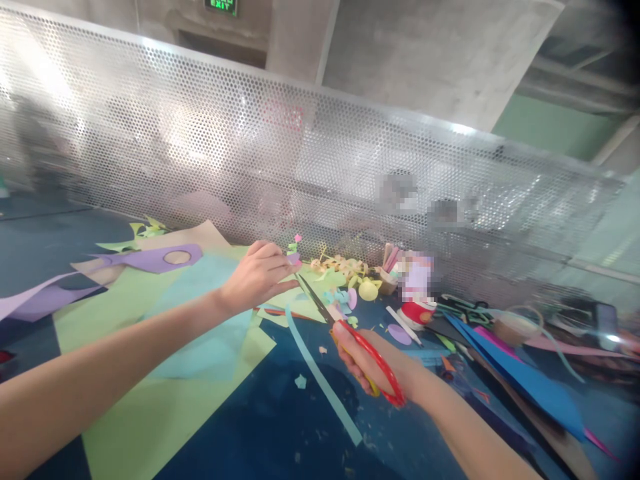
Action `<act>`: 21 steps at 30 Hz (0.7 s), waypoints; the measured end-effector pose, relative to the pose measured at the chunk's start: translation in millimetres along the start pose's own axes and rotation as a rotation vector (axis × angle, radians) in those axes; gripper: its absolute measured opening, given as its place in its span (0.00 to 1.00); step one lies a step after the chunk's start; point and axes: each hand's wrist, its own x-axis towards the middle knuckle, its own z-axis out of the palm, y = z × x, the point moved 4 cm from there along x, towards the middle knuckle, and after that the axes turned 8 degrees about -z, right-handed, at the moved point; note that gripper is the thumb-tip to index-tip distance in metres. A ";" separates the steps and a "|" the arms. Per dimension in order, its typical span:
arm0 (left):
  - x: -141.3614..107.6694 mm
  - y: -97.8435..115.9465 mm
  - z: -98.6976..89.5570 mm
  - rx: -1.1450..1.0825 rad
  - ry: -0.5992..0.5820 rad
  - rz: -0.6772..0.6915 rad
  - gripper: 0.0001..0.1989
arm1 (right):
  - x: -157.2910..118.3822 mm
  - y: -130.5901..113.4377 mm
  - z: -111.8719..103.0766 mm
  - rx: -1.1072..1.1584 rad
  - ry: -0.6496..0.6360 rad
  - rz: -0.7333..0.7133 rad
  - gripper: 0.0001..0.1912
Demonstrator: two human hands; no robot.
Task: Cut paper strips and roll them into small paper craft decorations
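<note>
My right hand [363, 357] is wrapped around scissors [374, 363] with red and yellow handles. Their dark blades point up and left, the tips close to the fingertips of my left hand [263, 270]. That left hand is pinched on a small purple-pink paper piece [294, 259]; a tiny green and pink cutout [298, 239] shows just above it. Below the blades, a narrow light-blue paper strip [320, 377] runs down across the dark blue table. Green paper [125, 413] and light-blue paper sheets [207, 347] lie under my left forearm.
Purple paper [155, 260] with an oval hole lies at the left. Behind the scissors sit several yellow cutouts [369, 288] and a red-and-white cup [417, 313]. Blue paper [520, 373] and a phone [607, 323] are at the right. A perforated metal panel [240, 147] borders the back.
</note>
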 end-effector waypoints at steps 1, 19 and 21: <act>0.1 0.0 0.0 -0.003 -0.001 -0.003 0.13 | -0.2 -0.9 0.0 -0.001 0.004 -0.004 0.29; 1.2 -0.3 2.0 0.008 -0.092 0.003 0.13 | -2.9 -15.1 -2.6 -0.137 0.060 0.003 0.29; 0.8 -0.3 2.8 0.010 -0.100 0.007 0.12 | -2.8 -17.1 -2.7 -0.162 0.065 -0.008 0.29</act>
